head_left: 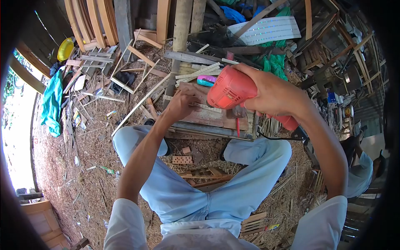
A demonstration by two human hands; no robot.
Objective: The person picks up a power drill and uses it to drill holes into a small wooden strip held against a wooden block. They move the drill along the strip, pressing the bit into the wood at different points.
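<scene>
My right hand (pixel 273 93) is wrapped around the grip of a red power drill (pixel 233 88). The drill's front end points down and left at the low wooden bench (pixel 191 127), close to the left hand. My left hand (pixel 182 105) has its fingers bent and closed on a thin wooden strip (pixel 210 108) lying on the bench top; the fingertips are partly in shadow. Beside the drill's front lies a pink and teal tape measure (pixel 206 80). Near the bench's front edge is a red pencil (pixel 238 127).
Several pale wooden strips (pixel 198 73) lie behind the bench. A perforated brick (pixel 182 160) sits on the shavings-covered floor between my feet. Curved timber pieces (pixel 96 23) lean at the back left. At right, another person (pixel 361 175) is partly visible. A black cord (pixel 275 138) hangs near the drill.
</scene>
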